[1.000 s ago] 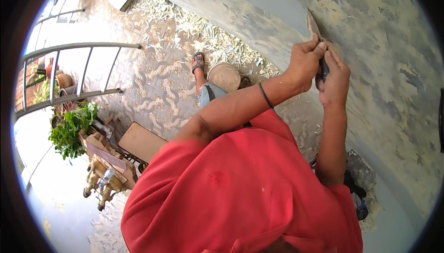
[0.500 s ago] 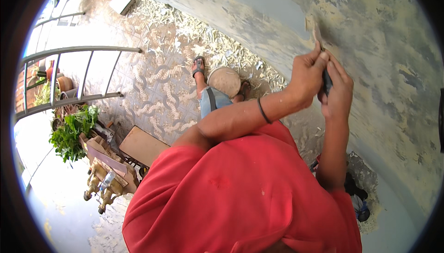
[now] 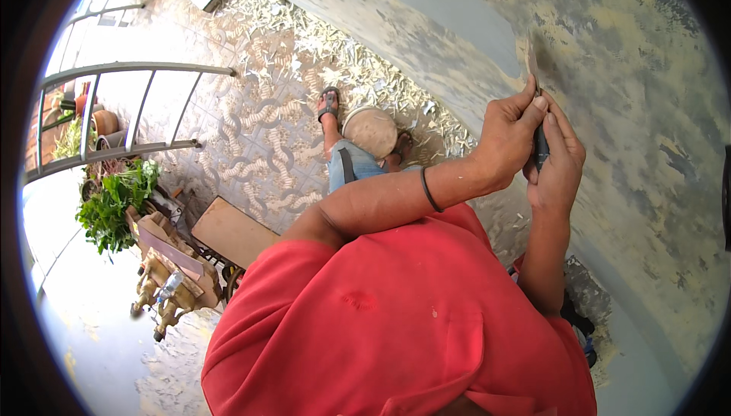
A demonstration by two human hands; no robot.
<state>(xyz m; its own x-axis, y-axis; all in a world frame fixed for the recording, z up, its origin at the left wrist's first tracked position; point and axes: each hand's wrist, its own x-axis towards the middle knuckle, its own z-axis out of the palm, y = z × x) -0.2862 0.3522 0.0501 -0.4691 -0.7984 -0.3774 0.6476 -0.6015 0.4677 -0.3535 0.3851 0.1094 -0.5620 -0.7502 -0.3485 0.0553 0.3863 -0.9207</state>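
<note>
Both of my hands are closed round a scraper (image 3: 541, 146) with a dark handle and a thin blade, held up against the wall (image 3: 624, 89). My left hand (image 3: 506, 134), with a black band on its wrist, grips the front part near the blade, thumb and fingers pinched together. Lower on the handle, my right hand (image 3: 562, 161) wraps round it with the fingers pointing up. The blade lies at the wall's surface, beside a smooth blue-grey patch (image 3: 472, 28). Around it the wall is mottled with cream and grey paint remains.
Pale paint flakes (image 3: 350, 62) litter the tiled floor along the wall's foot. A round bucket lid (image 3: 370, 130) sits between my sandalled feet. Metal railings (image 3: 137, 67), a leafy plant (image 3: 114, 207), a brown board (image 3: 232, 232) and golden figurines (image 3: 164, 302) stand to the left.
The scraper and both hands have shifted slightly to the right, still at the wall. The pale curl of paint seen at the blade before no longer shows.
</note>
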